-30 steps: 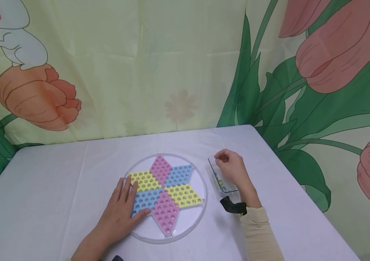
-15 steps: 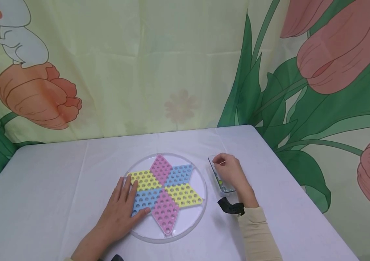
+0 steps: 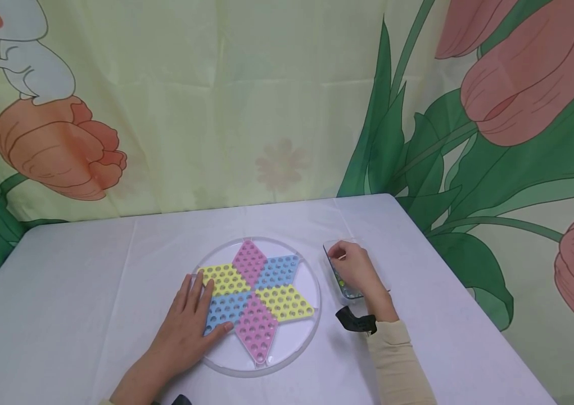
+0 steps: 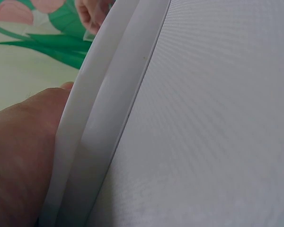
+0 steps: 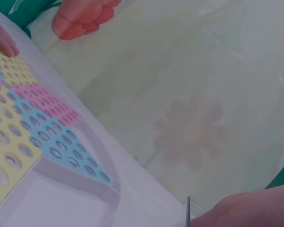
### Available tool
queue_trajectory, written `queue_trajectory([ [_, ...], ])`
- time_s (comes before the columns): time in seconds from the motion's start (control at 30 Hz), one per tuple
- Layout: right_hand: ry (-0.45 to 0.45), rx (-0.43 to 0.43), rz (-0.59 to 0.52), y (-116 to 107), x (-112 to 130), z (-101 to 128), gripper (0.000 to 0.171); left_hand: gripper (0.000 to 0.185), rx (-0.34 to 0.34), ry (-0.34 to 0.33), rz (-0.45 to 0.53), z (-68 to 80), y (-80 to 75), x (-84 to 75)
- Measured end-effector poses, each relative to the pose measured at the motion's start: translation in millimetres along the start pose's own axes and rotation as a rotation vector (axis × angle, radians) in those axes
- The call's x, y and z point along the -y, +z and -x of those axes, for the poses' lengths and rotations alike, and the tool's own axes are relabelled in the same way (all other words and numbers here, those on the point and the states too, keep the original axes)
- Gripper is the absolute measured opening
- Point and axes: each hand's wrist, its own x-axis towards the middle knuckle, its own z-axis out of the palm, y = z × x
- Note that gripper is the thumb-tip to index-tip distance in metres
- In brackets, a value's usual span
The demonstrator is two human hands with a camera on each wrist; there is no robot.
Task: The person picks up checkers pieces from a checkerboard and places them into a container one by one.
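Observation:
A round clear game board (image 3: 312,329) carries a star of pink, blue and yellow perforated diamonds (image 3: 256,298) at the middle of the table. My left hand (image 3: 199,306) lies flat on the star's left side, fingers straight and thumb on a blue diamond. To the right, my right hand (image 3: 342,259) dips into a small clear box (image 3: 336,281) of marbles (image 3: 342,286), fingers curled downward; what they touch is hidden. The left wrist view shows only the board's white rim (image 4: 99,123) beside my left hand (image 4: 19,156). In the right wrist view, the star (image 5: 33,127) spreads out beyond my right hand (image 5: 246,213).
A white cloth (image 3: 79,281) covers the table, whose right edge (image 3: 448,264) runs close to the box. A printed curtain (image 3: 276,112) with tulips hangs behind the far edge. A black strap (image 3: 355,322) sits on my right wrist.
My right hand has sunk lower and slightly nearer, down into the clear box. The left hand and the board have stayed put.

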Motion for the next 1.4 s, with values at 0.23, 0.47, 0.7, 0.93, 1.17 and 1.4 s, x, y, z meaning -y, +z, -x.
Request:
queue_trajectory([
  [0.23,0.009,0.022,0.012,1.7,-1.1,-1.2,0.018,0.096,0.003,-0.003,-0.001,0.1,1.0,0.4],
  [0.47,0.000,0.044,0.041,3.2,-3.4,-4.1,0.018,0.095,-0.003,-0.001,-0.001,0.1,0.5,0.6],
  [0.7,0.010,0.061,0.047,3.3,-3.6,-4.2,0.019,0.095,-0.008,0.007,-0.002,-0.1,0.6,0.7],
  [0.93,0.014,0.056,0.039,2.0,-4.1,-2.6,0.019,0.096,-0.009,0.007,-0.004,-0.5,0.6,0.3],
  [1.17,0.030,-0.056,-0.029,-4.8,-1.1,1.4,0.017,0.096,-0.001,0.002,-0.004,-1.0,0.9,0.3],
  [1.4,-0.009,-0.140,-0.090,-9.9,7.1,2.6,0.018,0.096,0.001,-0.001,0.002,0.4,0.2,0.6],
])
